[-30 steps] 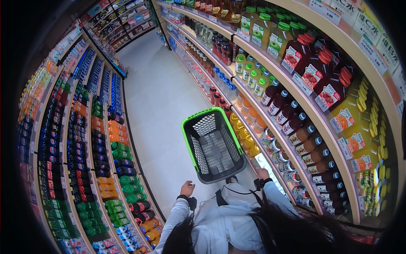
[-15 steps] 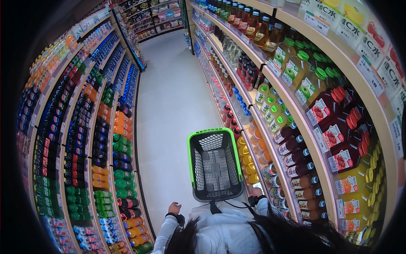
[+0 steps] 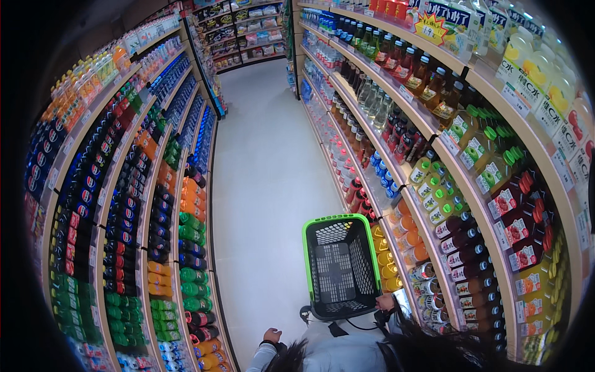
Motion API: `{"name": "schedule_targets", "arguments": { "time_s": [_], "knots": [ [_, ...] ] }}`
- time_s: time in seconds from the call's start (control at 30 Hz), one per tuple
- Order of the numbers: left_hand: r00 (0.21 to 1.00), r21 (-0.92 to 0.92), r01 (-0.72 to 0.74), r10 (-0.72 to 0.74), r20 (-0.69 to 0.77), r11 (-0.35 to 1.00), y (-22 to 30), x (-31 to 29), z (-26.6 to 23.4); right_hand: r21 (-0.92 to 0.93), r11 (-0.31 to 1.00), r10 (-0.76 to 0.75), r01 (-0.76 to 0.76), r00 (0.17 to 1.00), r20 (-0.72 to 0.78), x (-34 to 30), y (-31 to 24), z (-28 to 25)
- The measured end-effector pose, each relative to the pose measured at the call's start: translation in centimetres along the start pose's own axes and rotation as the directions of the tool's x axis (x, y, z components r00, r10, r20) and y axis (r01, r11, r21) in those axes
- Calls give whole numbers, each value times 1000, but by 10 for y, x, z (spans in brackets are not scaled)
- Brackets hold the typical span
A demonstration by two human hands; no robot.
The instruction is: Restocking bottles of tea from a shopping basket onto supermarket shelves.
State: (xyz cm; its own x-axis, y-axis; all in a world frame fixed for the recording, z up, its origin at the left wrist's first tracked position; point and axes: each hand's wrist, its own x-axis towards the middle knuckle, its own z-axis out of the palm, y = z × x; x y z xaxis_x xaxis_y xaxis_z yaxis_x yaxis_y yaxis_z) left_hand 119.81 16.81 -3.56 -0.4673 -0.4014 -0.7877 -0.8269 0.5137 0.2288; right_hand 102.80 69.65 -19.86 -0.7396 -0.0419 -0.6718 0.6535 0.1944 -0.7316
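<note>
A deep black shopping basket [image 3: 334, 273] with a bright green rim is directly in front of my body, its latticed inside showing no goods. My left hand [image 3: 272, 335] hangs away from the basket at its near left side, fingers loosely curled and apart, holding nothing. Close against the basket's near right corner is my right hand [image 3: 385, 302]. Its fingers are partly hidden, so its grip does not show. Yellow bottles [image 3: 385, 257] stand on a low shelf just right of the basket.
Tall shelves [image 3: 102, 204] of soft drinks line the left side. The right-hand shelves [image 3: 427, 124] hold juice and other bottled drinks close beside the basket. Pale aisle floor [image 3: 260, 155] runs ahead to a rack of packaged snacks [image 3: 248, 34] at the far end.
The basket and both my hands appear lower and farther right in the picture. The shelves have shifted with the view. My right hand now appears closer to the basket's corner.
</note>
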Motion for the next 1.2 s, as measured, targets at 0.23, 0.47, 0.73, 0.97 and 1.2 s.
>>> {"name": "schedule_targets", "arguments": {
  "time_s": [0.23,0.47,0.73,0.97,1.2],
  "knots": [
    [992,-81,-120,116,-46,990,-13,49,-24,-101,943,286,-316,930,-232,-119,-162,55],
    [973,-185,-225,230,6,957,2,63,-31,-160,914,318,-373,903,-289,-130,-169,62],
    [993,-221,-114,115,-6,969,-75,80,-36,-179,941,264,-287,954,-145,-73,-227,107],
    [992,-294,-85,52,-119,952,-149,119,-28,-269,935,238,-232,971,-11,-38,-267,137],
    [996,-328,29,-56,-74,944,-127,124,-33,-324,924,224,-205,974,21,12,-263,135]
  ]
}}
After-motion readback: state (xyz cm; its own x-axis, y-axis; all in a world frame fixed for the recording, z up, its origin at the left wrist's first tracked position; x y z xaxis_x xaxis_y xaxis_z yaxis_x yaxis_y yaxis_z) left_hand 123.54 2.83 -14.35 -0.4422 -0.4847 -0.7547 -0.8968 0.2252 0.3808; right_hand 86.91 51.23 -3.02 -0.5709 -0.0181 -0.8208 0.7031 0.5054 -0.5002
